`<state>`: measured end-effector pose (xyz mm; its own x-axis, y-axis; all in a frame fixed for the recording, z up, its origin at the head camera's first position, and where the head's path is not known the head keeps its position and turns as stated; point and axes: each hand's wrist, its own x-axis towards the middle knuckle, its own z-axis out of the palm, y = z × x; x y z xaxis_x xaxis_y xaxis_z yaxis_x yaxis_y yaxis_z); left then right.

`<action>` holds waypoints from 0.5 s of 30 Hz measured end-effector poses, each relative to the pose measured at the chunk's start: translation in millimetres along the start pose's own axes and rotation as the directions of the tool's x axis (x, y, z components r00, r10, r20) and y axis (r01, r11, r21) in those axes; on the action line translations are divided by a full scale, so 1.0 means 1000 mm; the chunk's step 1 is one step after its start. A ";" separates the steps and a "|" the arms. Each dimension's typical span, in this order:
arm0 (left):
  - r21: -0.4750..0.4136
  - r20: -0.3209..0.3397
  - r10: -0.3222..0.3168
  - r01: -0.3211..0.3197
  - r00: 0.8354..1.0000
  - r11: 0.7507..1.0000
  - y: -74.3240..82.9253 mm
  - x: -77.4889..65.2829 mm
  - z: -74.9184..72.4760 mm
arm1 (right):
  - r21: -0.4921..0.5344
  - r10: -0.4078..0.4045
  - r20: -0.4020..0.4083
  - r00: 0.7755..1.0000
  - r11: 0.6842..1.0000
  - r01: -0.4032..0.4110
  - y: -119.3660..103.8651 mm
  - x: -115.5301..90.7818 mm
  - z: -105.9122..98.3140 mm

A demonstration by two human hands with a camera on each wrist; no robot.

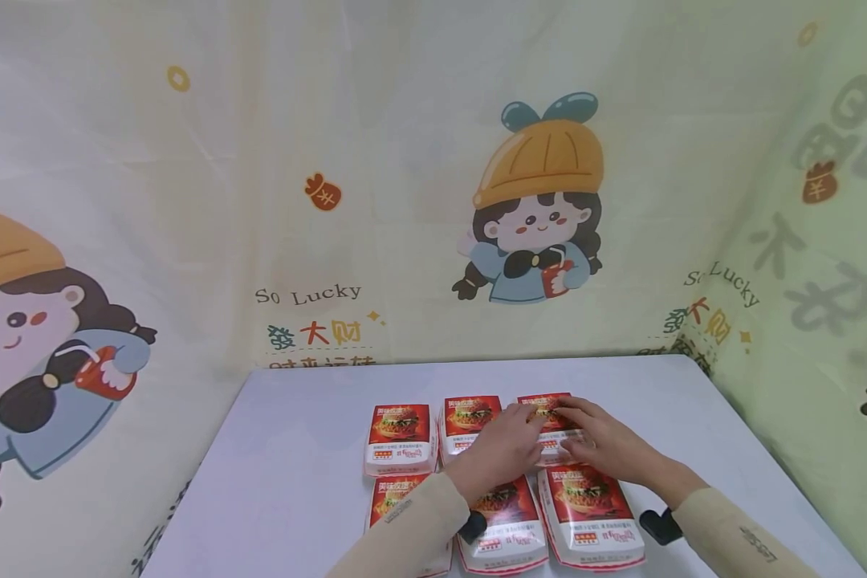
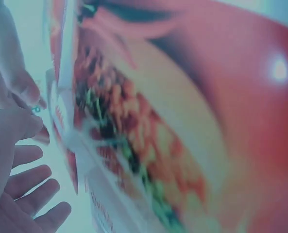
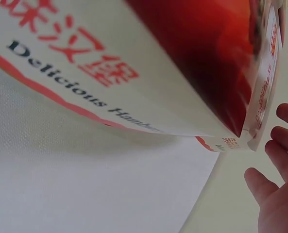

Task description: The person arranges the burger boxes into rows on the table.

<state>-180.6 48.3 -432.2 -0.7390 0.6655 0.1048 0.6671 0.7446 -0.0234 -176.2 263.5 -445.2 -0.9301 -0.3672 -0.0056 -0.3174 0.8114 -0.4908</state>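
Observation:
My two hands meet over the back right hamburger box (image 1: 539, 404), a red and white carton with a burger picture. The left hand (image 1: 503, 439) reaches in from the left, its fingertips near the box's upper left part. From the right comes the right hand (image 1: 607, 437), fingers extended over the box's right side. In the left wrist view, spread fingers (image 2: 32, 194) show beside a near carton (image 2: 182, 97). Loosely spread fingers (image 3: 279, 145) appear at the edge of the right wrist view, beside another carton (image 3: 197, 58). The hands partly hide the back right box.
More such boxes lie in two rows: back left (image 1: 400, 441), back middle (image 1: 470, 413), front left (image 1: 390, 494), front middle (image 1: 506, 530) and front right (image 1: 591, 514). They sit close together on a white table (image 1: 274, 466). Printed cloth (image 1: 405, 281) hangs behind.

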 end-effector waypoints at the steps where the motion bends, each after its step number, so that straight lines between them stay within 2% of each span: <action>1: -0.017 0.005 -0.014 0.014 1.000 1.000 -0.001 -0.001 -0.001 | -0.001 0.003 -0.005 1.000 1.000 -0.003 0.000 -0.001 0.000; 5: -0.064 0.015 -0.061 0.062 0.998 0.996 -0.011 -0.009 -0.007 | -0.011 0.010 -0.029 1.000 1.000 -0.010 -0.001 -0.004 -0.002; 12: -0.095 -0.091 -0.097 0.088 0.991 0.992 -0.031 -0.028 -0.016 | -0.041 -0.004 -0.100 0.995 0.999 -0.001 -0.007 -0.008 -0.002; 15: -0.106 -0.113 -0.119 0.107 0.986 0.989 -0.037 -0.036 -0.017 | -0.048 -0.019 -0.125 0.992 0.999 0.013 -0.010 -0.009 -0.003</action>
<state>-177.2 -4.6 -417.9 -0.7979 0.5618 0.2187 0.5902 0.8018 0.0939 -165.4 259.9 -437.9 -0.9397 -0.3228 0.1127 -0.3380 0.8272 -0.4488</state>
